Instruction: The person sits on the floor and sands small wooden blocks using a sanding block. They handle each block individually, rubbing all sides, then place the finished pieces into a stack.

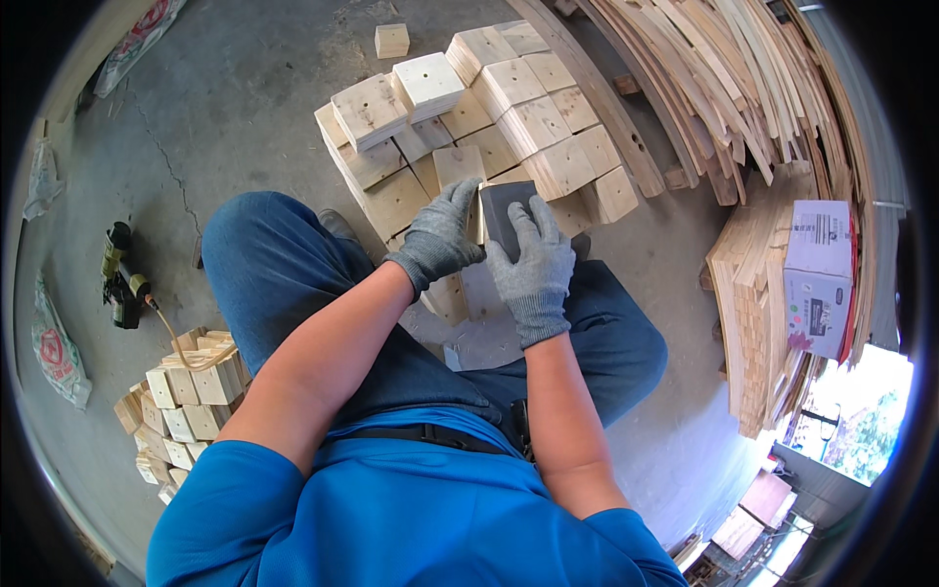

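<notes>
Both my hands wear grey knit gloves and meet between my knees, in front of a pile of wooden blocks. My right hand [536, 256] grips a dark grey rectangular pad [501, 217], its fingers spread over the top face. Against the pad's left edge shows a pale wooden block [480, 217], mostly hidden by the pad and the gloves. My left hand [442, 238] is closed on the left side of that block, fingertips near its far end. Stacked blocks [391, 201] sit just beyond, some with small holes in their faces.
One loose block [392, 41] lies on the concrete floor behind the pile. Long wooden strips [685, 78] and a wood stack with a carton [818, 279] line the right. At left are a green-black power tool [122, 274] with a hose and another block pile [191, 396].
</notes>
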The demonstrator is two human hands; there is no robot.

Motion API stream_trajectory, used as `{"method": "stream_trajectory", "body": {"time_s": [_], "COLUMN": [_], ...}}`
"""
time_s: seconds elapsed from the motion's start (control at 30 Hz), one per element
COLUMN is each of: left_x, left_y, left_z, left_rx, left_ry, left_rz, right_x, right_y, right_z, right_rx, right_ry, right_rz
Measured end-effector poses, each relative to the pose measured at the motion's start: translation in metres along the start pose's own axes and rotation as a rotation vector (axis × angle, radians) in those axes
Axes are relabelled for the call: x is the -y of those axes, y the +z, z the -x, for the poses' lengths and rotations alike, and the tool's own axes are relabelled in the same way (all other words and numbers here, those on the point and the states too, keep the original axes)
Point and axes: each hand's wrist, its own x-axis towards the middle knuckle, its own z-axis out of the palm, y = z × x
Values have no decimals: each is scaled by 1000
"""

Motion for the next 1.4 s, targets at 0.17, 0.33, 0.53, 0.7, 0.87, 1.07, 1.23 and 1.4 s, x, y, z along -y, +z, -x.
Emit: {"method": "stream_trajectory", "body": {"time_s": [0.17, 0.33, 0.53, 0.7, 0.87, 1.07, 1.23, 1.4], "left_x": [-5, -4, -6, -5, -3, -8, -10, -8], "left_y": [-3, -4, -7, -5, -3, -5, -7, -6], "left_z": [2, 3, 3, 2, -1, -1, 0, 0], "left_rx": [-1, 8, 36, 28, 5, 43, 52, 43], "left_ry": [-3, 2, -14, -13, 9, -23, -34, -28], "left_rz": [-1, -12, 16, 4, 11, 11, -7, 6], "right_x": [3, 3, 2, 1, 1, 0, 0, 0], "right_y": [-5, -14, -22, -22, -19, -20, -20, -18], "right_z": [3, 10, 26, 28, 26, 25, 24, 24], "right_rx": [20, 65, 72, 55, 26, 17, 23, 24], "right_ry": [5, 3, -32, -41, -26, -25, -27, -19], "right_rz": [-23, -32, -37, -47, -71, -66, -52, -48]}}
